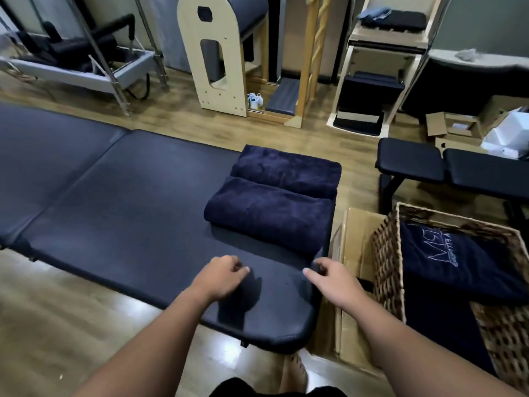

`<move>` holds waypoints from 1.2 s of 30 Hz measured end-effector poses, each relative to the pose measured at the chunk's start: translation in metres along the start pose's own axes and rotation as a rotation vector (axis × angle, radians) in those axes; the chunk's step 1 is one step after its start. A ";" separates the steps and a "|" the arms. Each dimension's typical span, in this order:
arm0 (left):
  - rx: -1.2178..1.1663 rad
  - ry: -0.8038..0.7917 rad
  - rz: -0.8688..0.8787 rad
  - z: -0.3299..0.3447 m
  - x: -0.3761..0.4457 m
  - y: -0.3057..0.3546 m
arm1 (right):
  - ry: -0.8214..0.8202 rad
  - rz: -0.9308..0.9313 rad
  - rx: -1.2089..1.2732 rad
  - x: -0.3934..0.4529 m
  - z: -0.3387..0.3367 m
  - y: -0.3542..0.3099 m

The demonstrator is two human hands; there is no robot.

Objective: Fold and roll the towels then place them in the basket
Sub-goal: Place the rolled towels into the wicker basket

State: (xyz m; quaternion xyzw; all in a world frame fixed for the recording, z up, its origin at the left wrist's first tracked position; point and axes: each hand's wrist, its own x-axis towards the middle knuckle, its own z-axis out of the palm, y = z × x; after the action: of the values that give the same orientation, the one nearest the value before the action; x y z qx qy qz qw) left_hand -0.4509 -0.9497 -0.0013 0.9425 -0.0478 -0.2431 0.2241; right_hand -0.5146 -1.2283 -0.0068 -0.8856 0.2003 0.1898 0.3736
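A navy towel (274, 202) lies folded in two thick humps at the right end of the dark padded table (128, 196). A flat dark strip runs from its near hump toward me. My left hand (223, 277) hovers over the table just short of that strip, fingers loosely curled, holding nothing. My right hand (329, 277) hovers at the table's right edge with thumb and fingers loosely bent; nothing clearly sits between them. To the right on the floor stands the wicker basket (386, 270), with a navy logo towel (458, 259) lying inside.
An open cardboard box (357, 239) is wedged between the table and the basket. A black padded bench (446, 167) stands behind the basket. Wooden and metal exercise frames (211, 55) line the far wall. My bare foot (294, 371) is under the table's near corner.
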 end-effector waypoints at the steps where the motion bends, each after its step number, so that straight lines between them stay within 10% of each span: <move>1: -0.004 0.016 0.009 -0.007 0.009 0.000 | 0.024 0.005 0.018 0.008 -0.002 -0.006; 13: 0.077 0.197 0.169 -0.089 0.147 -0.009 | 0.395 0.266 -0.025 0.092 -0.015 -0.066; 22: 0.044 -0.300 0.043 -0.095 0.217 -0.025 | 0.295 0.380 0.124 0.144 0.004 -0.085; 36: -0.175 -0.182 0.026 -0.074 0.166 -0.024 | 0.223 0.332 0.129 0.083 0.016 -0.052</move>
State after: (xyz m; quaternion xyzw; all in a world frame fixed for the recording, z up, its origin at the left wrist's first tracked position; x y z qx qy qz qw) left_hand -0.2701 -0.9323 -0.0268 0.8928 -0.0589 -0.3278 0.3032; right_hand -0.4213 -1.2006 -0.0270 -0.8303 0.3951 0.1362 0.3688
